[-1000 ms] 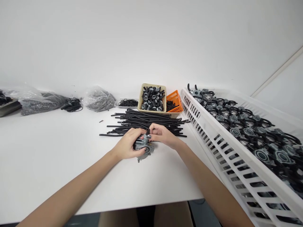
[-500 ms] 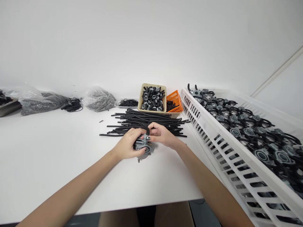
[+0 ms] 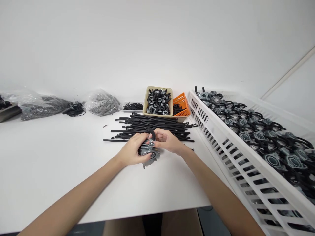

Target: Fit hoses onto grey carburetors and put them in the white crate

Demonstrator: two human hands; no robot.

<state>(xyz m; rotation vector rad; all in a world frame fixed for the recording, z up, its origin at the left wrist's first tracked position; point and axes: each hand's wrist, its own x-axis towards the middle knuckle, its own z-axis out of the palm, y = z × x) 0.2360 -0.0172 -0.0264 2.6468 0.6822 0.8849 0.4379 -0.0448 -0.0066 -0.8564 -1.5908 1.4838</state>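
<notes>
A grey metal carburetor point(image 3: 153, 157) is held just above or on the white table, its underside partly hidden. My left hand point(image 3: 135, 149) wraps round its left side, thumb across the front. From its top curves a short black rubber hose point(image 3: 152, 133). My right hand point(image 3: 166, 141) is closed at the carburetor's upper right, thumb and fingers around the base of that hose. What the right fingertips press on is partly hidden. Just beyond both hands lies a pile of long black hoses point(image 3: 147, 123).
At right stands a white slatted crate point(image 3: 236, 154) with rows of carburetors point(image 3: 258, 136). Against the wall are a cream bin point(image 3: 145, 113) of capped black parts, an orange basket point(image 3: 183, 98), a tray of black rings point(image 3: 133, 106) and plastic bags of small parts point(image 3: 102, 103).
My right thumb has shifted slightly left and down at the base of the short hose. My left hand and the carburetor stay almost still.
</notes>
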